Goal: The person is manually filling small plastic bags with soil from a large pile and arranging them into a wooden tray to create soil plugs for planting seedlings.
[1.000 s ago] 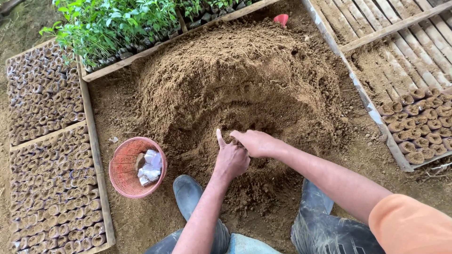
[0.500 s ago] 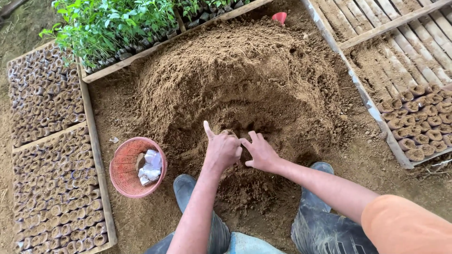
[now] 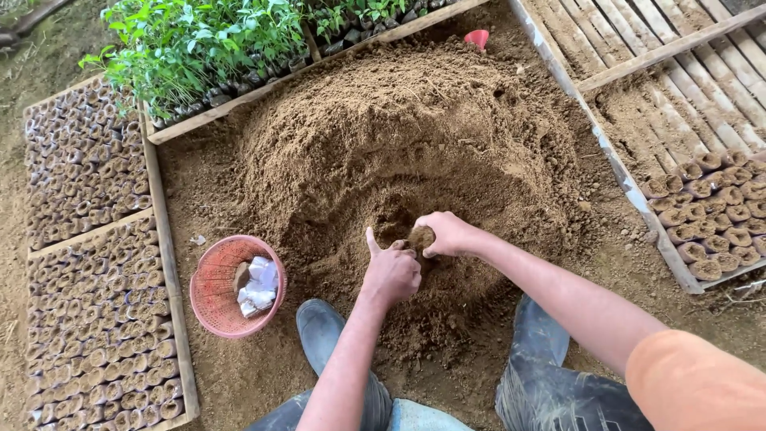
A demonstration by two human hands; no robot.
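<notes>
**Two hands meet at the near foot of a soil mound**

At far left, wooden-framed beds of small soil-filled nursery bags (image 3: 88, 263) run from near to far, with a bed of green seedlings (image 3: 207, 48) beyond them. Nearer the middle, a pink plastic basket (image 3: 237, 285) sits on the ground, holding a loose wad of pale, crumpled bags (image 3: 257, 283).

Right of the basket, the left hand (image 3: 391, 271) is curled into a loose fist, thumb sticking up and away from the other fingers, which are folded together around something at its far-right side. What they clasp is hard to make out; it looks like a small bag or clump already dark with soil (image 3: 420, 237), sitting between the two hands. The right hand (image 3: 448, 233) is just beside it on the right, fingers bent down and bunched together, tips pressed into that same clump. Both hands are touching or nearly touching there, so neither is clearly nearer; the thing lies at the fingertips of each, and its long axis cannot be told.

The big soil mound (image 3: 415, 128) rises directly beyond the hands, its scooped-out hollow just far of the fingertips.

Two dark rubber boots (image 3: 323, 331) flank the arms near the bottom edge. At right, a slatted wooden bed (image 3: 686, 72) holds more filled bags in its near corner. A small red object (image 3: 477, 37) pokes out at the far rim of the mound, mostly buried.
</notes>
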